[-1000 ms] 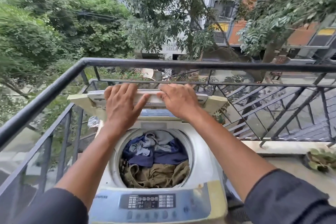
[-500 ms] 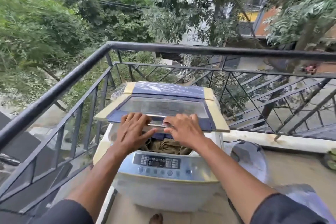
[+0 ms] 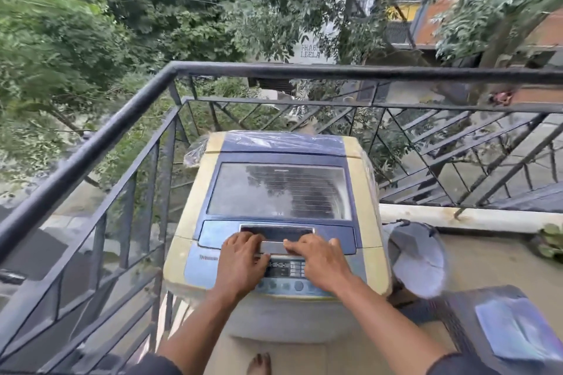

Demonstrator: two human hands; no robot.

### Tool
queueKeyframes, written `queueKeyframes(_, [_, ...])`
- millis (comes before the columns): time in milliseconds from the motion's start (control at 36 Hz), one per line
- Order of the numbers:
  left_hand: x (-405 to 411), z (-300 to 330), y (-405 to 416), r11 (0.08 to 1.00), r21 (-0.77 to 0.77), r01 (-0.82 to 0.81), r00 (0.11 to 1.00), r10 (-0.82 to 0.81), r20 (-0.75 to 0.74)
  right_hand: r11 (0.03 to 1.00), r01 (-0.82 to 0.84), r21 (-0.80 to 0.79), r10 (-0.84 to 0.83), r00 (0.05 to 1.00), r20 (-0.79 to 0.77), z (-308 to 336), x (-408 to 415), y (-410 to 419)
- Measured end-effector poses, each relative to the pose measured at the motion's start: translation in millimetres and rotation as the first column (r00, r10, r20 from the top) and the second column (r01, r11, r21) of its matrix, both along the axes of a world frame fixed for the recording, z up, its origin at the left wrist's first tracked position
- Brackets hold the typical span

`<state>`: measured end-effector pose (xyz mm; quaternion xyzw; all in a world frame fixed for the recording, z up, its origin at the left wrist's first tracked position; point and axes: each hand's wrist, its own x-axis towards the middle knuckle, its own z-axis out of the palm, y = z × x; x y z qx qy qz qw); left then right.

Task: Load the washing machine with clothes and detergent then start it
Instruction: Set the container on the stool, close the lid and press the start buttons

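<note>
Single head view, steeply downward, close above washing machine (image 3: 278, 207)

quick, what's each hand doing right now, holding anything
Left hand: open, fingers resting on the lid handle, holding nothing.
Right hand: open, fingers on the same handle, holding nothing.

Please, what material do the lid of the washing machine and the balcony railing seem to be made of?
Lid: a clear window, glass or plastic, which mirrors the trees, set in a glossy blue frame that looks like plastic. Both the left hand and the right hand press on its front edge.
Railing: probably painted metal, judging by its thin dark bars with a dull sheen.
</note>
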<state>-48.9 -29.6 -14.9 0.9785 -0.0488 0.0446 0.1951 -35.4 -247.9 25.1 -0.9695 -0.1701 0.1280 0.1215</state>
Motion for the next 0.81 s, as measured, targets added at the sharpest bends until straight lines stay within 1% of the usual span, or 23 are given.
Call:
queueKeyframes(56, [-1, -5, -1, 1.0, -0.011, 0.001, 0.999, 0.0, 0.042, 1.0, 0.023, -0.003, -0.023, 1.0, 0.005, -4, -2, 1])
queueKeyframes(111, [-4, -12, 3, 1.0, 0.0, 0.02, 0.999, -0.02, 0.051, 0.999, 0.05, 0.002, -0.05, 0.999, 0.0, -6, -2, 3])
queueKeyframes(222, [-10, -17, 12, 0.998, 0.021, 0.064, 0.997, -0.065, 0.035, 0.993, 0.111, 0.042, -0.109, 0.993, -0.042, -7, 0, 8])
queueKeyframes(333, [-8, -15, 14, 0.994, 0.041, 0.098, 0.995, -0.098, -0.006, 0.987, 0.149, 0.067, -0.146, 0.988, -0.041, -7, 1, 11])
queueKeyframes(389, [-7, -13, 16, 0.996, 0.004, 0.092, 0.996, -0.092, -0.02, 0.988, 0.138, 0.063, -0.136, 0.99, -0.029, -7, -3, 12])
queueKeyframes(417, [-5, -9, 16, 0.996, -0.039, 0.082, 0.996, -0.083, -0.025, 0.992, 0.12, 0.048, -0.119, 0.993, -0.02, -7, -6, 11])
queueKeyframes(472, [-2, 5, 14, 0.982, -0.176, 0.064, 0.997, -0.071, -0.031, 0.997, 0.072, 0.013, -0.072, 0.997, -0.02, -9, -13, 8])
queueKeyframes(500, [0, 12, 13, 0.963, -0.262, 0.057, 0.997, -0.067, -0.028, 0.998, 0.06, 0.012, -0.059, 0.998, -0.028, -10, -17, 6])
queueKeyframes(556, [3, 23, 11, 0.896, -0.442, 0.048, 0.995, -0.082, -0.057, 0.995, 0.084, 0.051, -0.081, 0.996, -0.043, -11, -24, -1])
queueKeyframes(611, [6, 32, 10, 0.801, -0.598, 0.001, 0.981, -0.115, -0.153, 0.984, 0.149, 0.095, -0.148, 0.989, -0.013, -9, -31, -8])
queueKeyframes(667, [10, 39, 5, 0.684, -0.727, -0.068, 0.943, -0.193, -0.27, 0.967, 0.227, 0.119, -0.23, 0.973, 0.017, -7, -39, -16])
queueKeyframes(722, [14, 43, -2, 0.595, -0.799, -0.08, 0.911, -0.282, -0.302, 0.945, 0.297, 0.136, -0.304, 0.952, 0.033, -8, -48, -24])
queueKeyframes(806, [17, 43, -10, 0.51, -0.858, -0.069, 0.875, -0.383, -0.298, 0.915, 0.384, 0.122, -0.391, 0.919, 0.044, -13, -60, -37])
